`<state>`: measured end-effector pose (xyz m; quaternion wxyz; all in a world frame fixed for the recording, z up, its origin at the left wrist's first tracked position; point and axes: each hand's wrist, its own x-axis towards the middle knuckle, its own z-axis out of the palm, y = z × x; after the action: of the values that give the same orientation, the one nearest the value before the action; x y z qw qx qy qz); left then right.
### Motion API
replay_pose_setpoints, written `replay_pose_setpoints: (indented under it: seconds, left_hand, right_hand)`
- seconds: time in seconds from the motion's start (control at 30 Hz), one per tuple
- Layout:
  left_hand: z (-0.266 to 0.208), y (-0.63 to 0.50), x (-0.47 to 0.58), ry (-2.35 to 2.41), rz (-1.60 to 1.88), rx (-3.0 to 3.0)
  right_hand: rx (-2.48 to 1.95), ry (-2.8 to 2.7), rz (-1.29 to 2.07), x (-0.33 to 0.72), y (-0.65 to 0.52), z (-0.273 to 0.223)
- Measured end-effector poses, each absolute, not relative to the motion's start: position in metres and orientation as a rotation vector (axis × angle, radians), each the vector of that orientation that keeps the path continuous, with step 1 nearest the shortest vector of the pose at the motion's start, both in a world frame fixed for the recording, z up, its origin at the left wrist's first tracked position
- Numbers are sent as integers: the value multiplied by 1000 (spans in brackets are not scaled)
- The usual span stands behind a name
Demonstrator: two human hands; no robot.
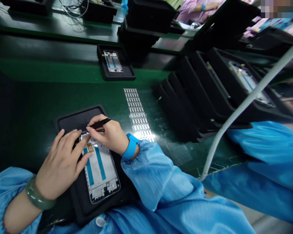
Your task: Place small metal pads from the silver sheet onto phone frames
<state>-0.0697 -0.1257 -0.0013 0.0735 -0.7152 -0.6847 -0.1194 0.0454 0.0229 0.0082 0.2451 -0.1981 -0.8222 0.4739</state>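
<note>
A phone frame (109,169) with two blue strips and a small orange flex cable (90,148) lies in a black foam tray (73,122). My left hand (65,156) rests over the frame's upper left edge. Its fingers are stretched out, with the index fingertip on the upper end and the thumb beside the flex cable. In a pinch grip, my right hand (112,135) holds black tweezers (100,123) at the frame's top edge. My fingers hide the tweezer tips and what they touch.
A sheet of small pale labels (136,109) lies right of the tray. Farther back, another tray (118,77) bears a second phone frame (113,61). Stacked black trays (192,94) lean at right, behind a grey tube (249,99). A co-worker's blue sleeve (266,143) is at right.
</note>
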Motion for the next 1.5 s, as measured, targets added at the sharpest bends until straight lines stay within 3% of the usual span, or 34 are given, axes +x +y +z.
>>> replay_pose_setpoints:
  seconds: [1.03, 1.5]
  left_hand:
    - [-1, -125, -71, -2044, -362, -2151]
    - [-2, -126, -70, -2021, -360, -2162]
  right_hand:
    - [-578, -2137, 1213, 48, 25, 7]
    - [-353, -2430, 698, 46, 19, 9]
